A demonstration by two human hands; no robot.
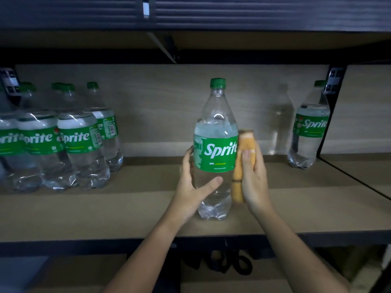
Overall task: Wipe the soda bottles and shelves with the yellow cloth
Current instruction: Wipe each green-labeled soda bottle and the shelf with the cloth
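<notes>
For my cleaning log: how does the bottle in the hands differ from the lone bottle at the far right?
The held bottle stands mid-shelf, gripped by the left hand; the right hand presses the yellow cloth on it. The far-right bottle stands untouched near the back. Both: upright, green caps.

Body in view: two forearms with hands, entering from the lower edge | left hand (191, 187): bare, no glove, ring or watch visible | right hand (252, 178): bare, likewise unadorned | sleeves: none visible; both forearms uncovered to frame edge
</notes>
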